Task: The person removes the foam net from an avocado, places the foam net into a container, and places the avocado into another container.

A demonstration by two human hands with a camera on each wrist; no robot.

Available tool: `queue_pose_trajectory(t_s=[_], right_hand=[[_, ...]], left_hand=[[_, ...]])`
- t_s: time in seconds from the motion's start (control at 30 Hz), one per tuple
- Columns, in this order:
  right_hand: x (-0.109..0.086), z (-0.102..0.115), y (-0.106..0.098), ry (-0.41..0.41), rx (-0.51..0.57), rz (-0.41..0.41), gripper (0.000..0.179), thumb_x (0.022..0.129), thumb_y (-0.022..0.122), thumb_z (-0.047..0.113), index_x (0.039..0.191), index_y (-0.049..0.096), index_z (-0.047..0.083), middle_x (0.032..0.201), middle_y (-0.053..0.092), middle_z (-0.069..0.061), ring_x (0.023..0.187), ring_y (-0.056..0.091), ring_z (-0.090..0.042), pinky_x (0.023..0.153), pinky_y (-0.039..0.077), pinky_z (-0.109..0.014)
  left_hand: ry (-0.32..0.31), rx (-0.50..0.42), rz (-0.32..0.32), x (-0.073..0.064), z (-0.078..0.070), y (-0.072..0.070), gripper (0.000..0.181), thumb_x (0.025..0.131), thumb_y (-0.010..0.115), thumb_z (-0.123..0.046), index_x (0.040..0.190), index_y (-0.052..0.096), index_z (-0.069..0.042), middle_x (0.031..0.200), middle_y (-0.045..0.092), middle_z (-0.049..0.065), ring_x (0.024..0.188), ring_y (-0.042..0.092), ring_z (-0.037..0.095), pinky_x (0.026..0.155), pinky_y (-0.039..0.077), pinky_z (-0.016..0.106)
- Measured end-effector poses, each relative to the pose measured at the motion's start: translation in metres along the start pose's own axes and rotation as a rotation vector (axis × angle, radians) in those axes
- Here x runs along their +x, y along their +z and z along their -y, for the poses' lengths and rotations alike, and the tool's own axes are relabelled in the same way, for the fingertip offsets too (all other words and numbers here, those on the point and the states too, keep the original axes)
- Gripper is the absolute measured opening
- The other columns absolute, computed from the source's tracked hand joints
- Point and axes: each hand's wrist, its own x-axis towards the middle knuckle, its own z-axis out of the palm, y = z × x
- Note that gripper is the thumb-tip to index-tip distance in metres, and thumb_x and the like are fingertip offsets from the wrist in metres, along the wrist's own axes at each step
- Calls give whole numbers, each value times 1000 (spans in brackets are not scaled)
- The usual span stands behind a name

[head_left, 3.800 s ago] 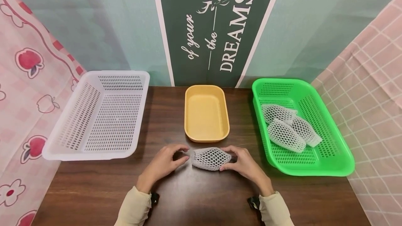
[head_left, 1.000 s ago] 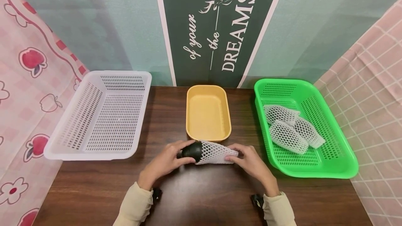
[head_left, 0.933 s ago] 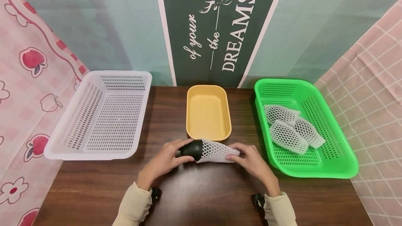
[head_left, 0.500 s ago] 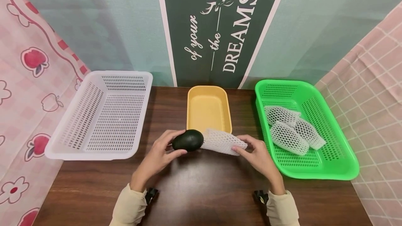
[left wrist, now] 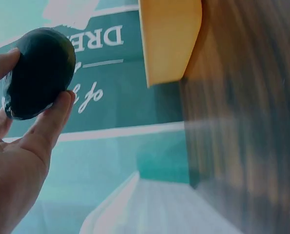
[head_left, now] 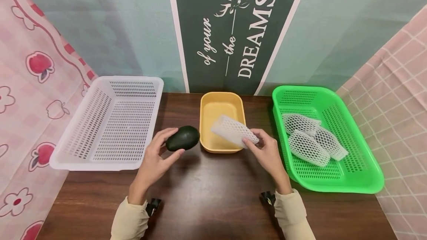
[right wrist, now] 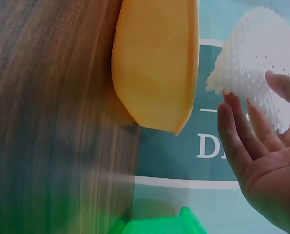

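Note:
My left hand (head_left: pixel 156 160) pinches a dark green avocado (head_left: pixel 182 138) between thumb and fingers, to the left of the yellow tray (head_left: pixel 218 150). In the left wrist view the bare avocado (left wrist: pixel 40 73) is lifted above the table. My right hand (head_left: pixel 268 155) grips a white foam net sleeve (head_left: pixel 231 129) by one end. That sleeve slants over the yellow tray and hides part of its inside. The right wrist view shows the foam net sleeve (right wrist: pixel 257 56) above the tray's level, thumb on one side and fingers beneath.
A white perforated basket (head_left: pixel 128 165) stands at the left. To the right, a green basket (head_left: pixel 358 175) holds several white foam-netted items (head_left: pixel 308 147). Behind the brown wooden table (head_left: pixel 207 203) hangs a printed cloth (head_left: pixel 138 36), with pink cloths on both sides.
The avocado has come out of the foam net sleeve. My left hand has carried it up and left; my right hand has moved the sleeve forward over the yellow tray.

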Motion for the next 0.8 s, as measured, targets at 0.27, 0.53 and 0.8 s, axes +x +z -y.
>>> queue_pose_trajectory(t_s=[0.27,0.53,0.8], right_hand=[[12,2,6,5,-11,28,29,87,77,17,111,67,5,103,74,-12,84,66,-9,70,54,-14],[23,5,14,-12,-41,63,30,87,77,14,112,66,2,104,73,-15,86,67,-19,69,55,-17],[29,0,24,-62,-76,80,27,87,76,14,110,67,2,101,72,-14,81,66,-19,66,55,-19]], left_hand=[[23,52,-133,3,2,-21,65,74,80,9,134,59,-6,134,60,17,110,56,-4,78,47,4],[-41,116,-252,6,8,-43,64,73,81,9,131,57,1,128,60,20,101,57,-6,79,47,1],[-74,225,-323,6,20,-59,69,75,80,7,138,56,-3,125,58,24,103,50,-4,78,41,-3]])
